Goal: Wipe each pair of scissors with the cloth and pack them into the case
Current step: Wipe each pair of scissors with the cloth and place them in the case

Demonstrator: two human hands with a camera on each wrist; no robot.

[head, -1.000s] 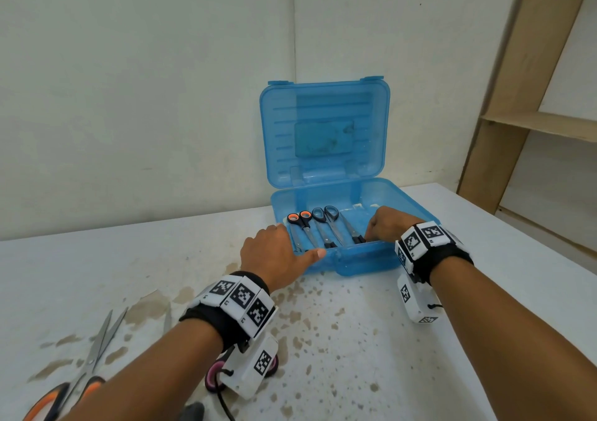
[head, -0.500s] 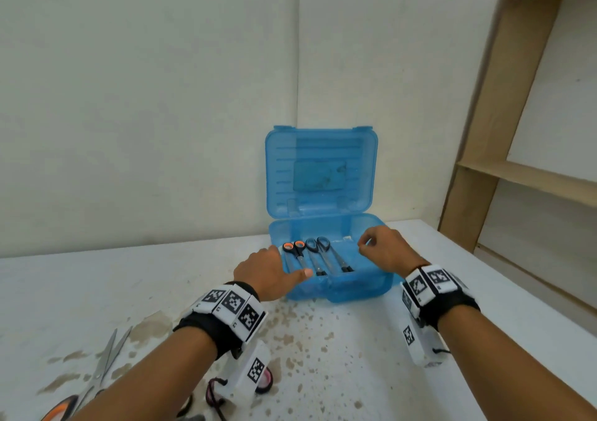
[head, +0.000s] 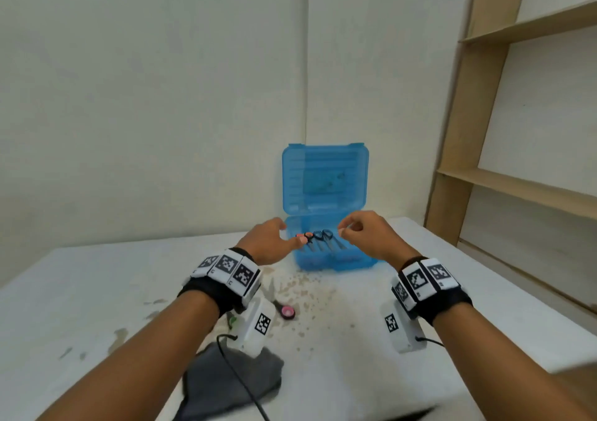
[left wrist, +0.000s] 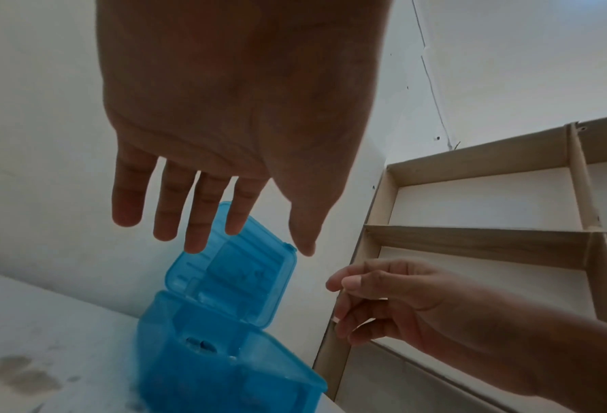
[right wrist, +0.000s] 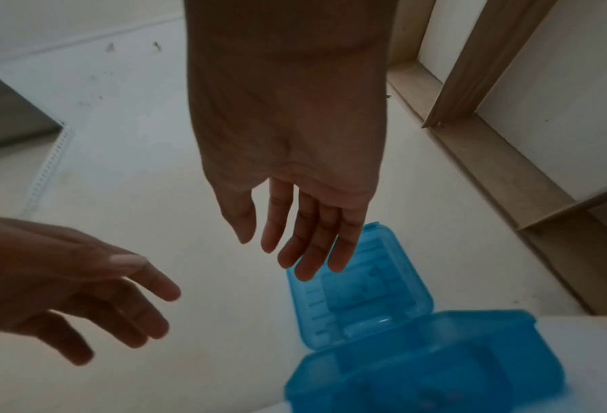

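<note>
Both hands hover just above the open blue case [head: 324, 261] on the tabletop [head: 97, 291], and neither holds anything. The left hand [head: 266, 241], at the case's left edge, has its fingers [left wrist: 198, 220] spread and straight. The right hand [head: 368, 236], at the case's right side, hangs loosely curled. Inside the case lie two pairs of scissors [head: 318, 240], side by side. The grey cloth [head: 226, 385] lies well in front of the case, with a pink-handled pair [head: 286, 311] between the two.

Each wrist wore a black band [head: 213, 294] with white tag blocks [head: 230, 267]. A white camera box [head: 256, 327] hung below, trailing a black cable [head: 239, 378].
</note>
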